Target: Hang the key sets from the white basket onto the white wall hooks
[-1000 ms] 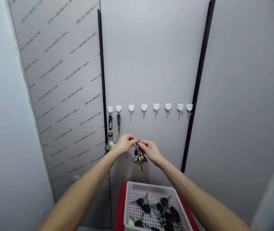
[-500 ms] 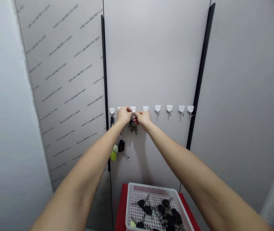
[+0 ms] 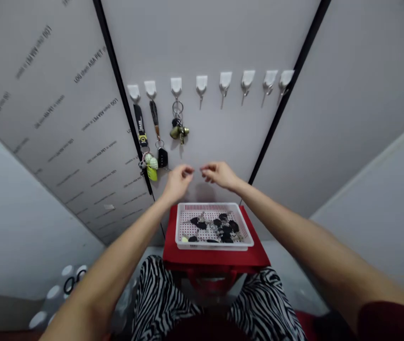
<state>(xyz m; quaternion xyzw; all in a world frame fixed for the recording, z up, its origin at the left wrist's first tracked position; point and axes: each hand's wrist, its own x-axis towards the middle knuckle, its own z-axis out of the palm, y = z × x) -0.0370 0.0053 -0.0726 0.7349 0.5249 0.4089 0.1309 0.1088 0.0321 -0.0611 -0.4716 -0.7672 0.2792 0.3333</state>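
My left hand and my right hand are in the air above the basket's back edge, a small gap between them. Both have loosely bent fingers and hold nothing that I can see; the fingertips are slightly blurred. Above them, a bunch of keys hangs by its ring from the third white hook. Below stands a white plastic basket with several black-headed keys lying loose in it. To the left hang a black-strapped keychain with green charms and a black car key on a braided strap.
Several more white hooks continue rightward along the panel. The basket rests on a red box-like stand between zebra-patterned trouser legs. Black strips edge the panel. White-capped bottles and black-handled scissors are at lower left.
Both hands have let go of the key bunch at the third hook and moved down toward the basket. The bunch now hangs by itself. The view has tilted downward.
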